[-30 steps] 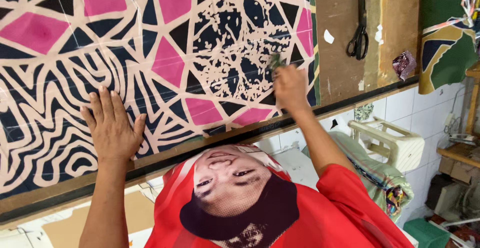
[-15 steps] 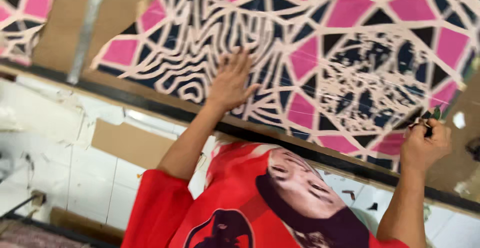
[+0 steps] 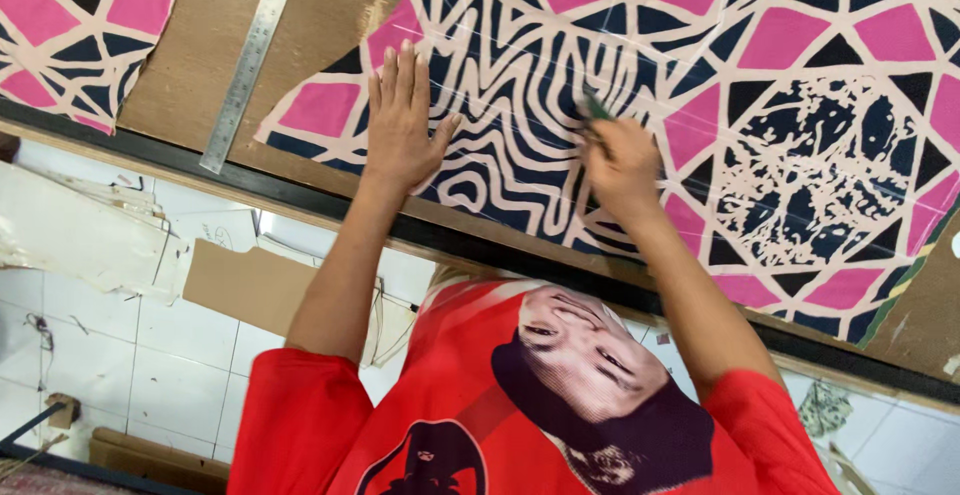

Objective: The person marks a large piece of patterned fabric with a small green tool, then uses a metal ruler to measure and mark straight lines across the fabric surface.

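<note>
A steel ruler (image 3: 247, 63) lies on the brown board (image 3: 180, 65); cardboard (image 3: 255, 285) rests on white floor tiles (image 3: 150, 345).

No packages, labels, signs or screens anywhere in view.

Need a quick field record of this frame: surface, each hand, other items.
surface: patterned fabric in pink, navy and cream, spread on a brown board
left hand: left hand flat on the fabric, fingers spread
right hand: right hand pinches a small green tool against the wavy-line area
other: metal ruler lying on the board
</note>
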